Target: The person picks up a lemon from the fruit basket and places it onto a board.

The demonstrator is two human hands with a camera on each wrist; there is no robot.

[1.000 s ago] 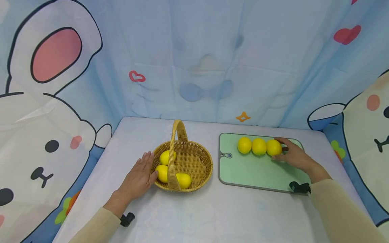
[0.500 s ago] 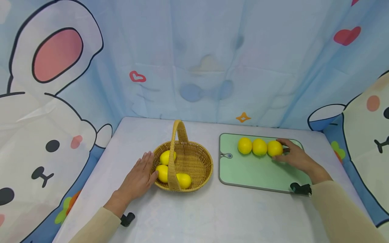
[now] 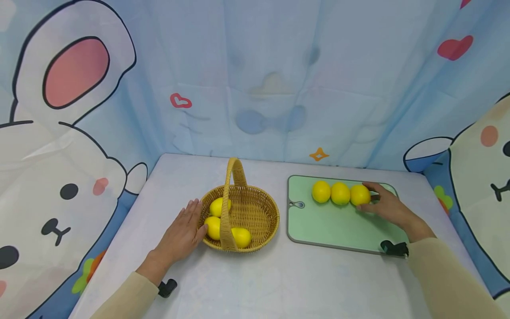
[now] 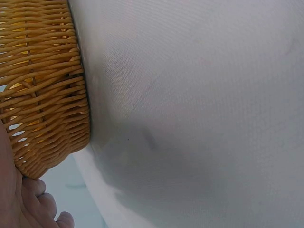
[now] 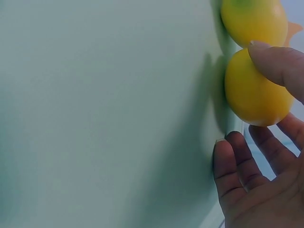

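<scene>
A wicker basket with an arched handle stands left of centre in the head view, with three yellow lemons in its left part. My left hand lies with straight fingers against the basket's left side. To the right, three more lemons sit in a row along the far part of a light green cutting board. With thumb and fingers around it, my right hand holds the rightmost lemon, which is beside the middle lemon. In the right wrist view, the thumb lies over the held lemon.
Both the basket and the board rest on a white-covered table. Behind them hangs a blue curtain with cartoon prints. A gap of table separates the basket from the board. Dark wrist camera mounts jut out at both wrists.
Almost nothing differs. The whole head view has shifted very slightly since one second ago; both hands, the basket and the lemons keep their places.
</scene>
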